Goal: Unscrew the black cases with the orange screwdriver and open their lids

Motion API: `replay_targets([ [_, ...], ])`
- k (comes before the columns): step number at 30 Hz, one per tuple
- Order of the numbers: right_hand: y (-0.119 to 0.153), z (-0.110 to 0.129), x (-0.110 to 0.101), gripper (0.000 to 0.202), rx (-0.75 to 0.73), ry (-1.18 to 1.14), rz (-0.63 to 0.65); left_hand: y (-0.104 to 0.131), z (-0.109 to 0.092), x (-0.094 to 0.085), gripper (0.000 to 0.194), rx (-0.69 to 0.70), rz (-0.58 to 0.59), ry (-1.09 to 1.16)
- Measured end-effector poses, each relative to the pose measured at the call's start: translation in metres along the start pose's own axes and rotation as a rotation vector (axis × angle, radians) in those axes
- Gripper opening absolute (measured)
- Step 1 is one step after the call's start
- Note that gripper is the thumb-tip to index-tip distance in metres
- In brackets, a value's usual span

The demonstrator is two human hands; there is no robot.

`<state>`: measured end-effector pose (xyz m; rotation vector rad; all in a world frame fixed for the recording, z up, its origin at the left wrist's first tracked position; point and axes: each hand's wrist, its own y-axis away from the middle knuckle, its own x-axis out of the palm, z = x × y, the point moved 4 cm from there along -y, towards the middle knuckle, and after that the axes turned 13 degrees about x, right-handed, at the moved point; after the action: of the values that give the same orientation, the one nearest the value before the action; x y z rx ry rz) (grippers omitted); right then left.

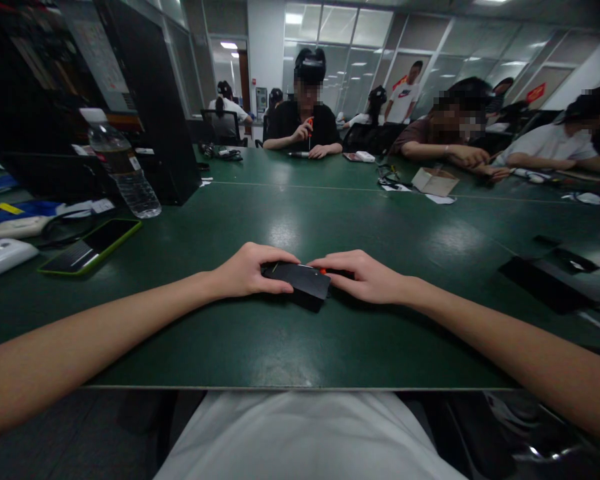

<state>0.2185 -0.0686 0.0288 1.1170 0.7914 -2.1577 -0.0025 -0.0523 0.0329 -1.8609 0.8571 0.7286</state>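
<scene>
On the green table (240, 347), a black box-like device (305, 283) lies in front of me, slightly tilted, its near right corner towards me. My left hand (247, 270) is closed around its left end, with the thumb on the near side and the fingers along the far side. At its right end, my right hand (363, 277) has thumb and fingers drawn together. A small orange-red piece (323, 271) shows between these fingertips and the device. Most of that piece is hidden, so I cannot tell what it is.
To the left are a phone in a green case (93, 247), a water bottle (123, 167), a white device (5, 259) and a dark cabinet (145, 100). Black parts (550, 283) lie at right. Across the table, a person (305, 123) holds an orange screwdriver; a small box (435, 181) stands nearby.
</scene>
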Motion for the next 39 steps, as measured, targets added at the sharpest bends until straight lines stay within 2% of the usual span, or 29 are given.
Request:
replay_targets([
  [5, 0.002, -0.002, 0.002, 0.039, -0.046, 0.161, -0.022, 0.001, -0.001, 0.001, 0.047, 0.014, 0.001, -0.003],
  [10, 0.000, -0.018, 0.001, 0.038, -0.056, 0.452, -0.079, 0.001, -0.004, 0.002, 0.045, 0.033, -0.003, 0.004],
  [13, -0.003, -0.025, -0.003, 0.034, -0.102, 0.532, -0.123, 0.001, -0.004, 0.004, 0.046, 0.045, 0.011, 0.010],
  [16, -0.006, -0.025, -0.005, 0.032, -0.173, 0.534, -0.166, 0.002, -0.005, 0.005, 0.049, 0.057, 0.027, 0.019],
  [21, -0.010, -0.010, 0.002, 0.030, -0.278, 0.551, -0.180, 0.003, -0.007, 0.007, 0.051, 0.081, 0.061, 0.020],
  [25, -0.012, -0.004, 0.006, 0.030, -0.255, 0.553, -0.164, 0.004, -0.008, 0.008, 0.052, 0.097, 0.077, 0.014],
  [36, -0.016, -0.015, 0.007, 0.027, -0.253, 0.435, -0.134, 0.004, -0.009, 0.006, 0.050, 0.066, 0.097, 0.006],
  [39, -0.016, -0.015, 0.007, 0.025, -0.252, 0.468, -0.128, 0.003, -0.009, 0.007, 0.050, 0.063, 0.103, 0.012],
])
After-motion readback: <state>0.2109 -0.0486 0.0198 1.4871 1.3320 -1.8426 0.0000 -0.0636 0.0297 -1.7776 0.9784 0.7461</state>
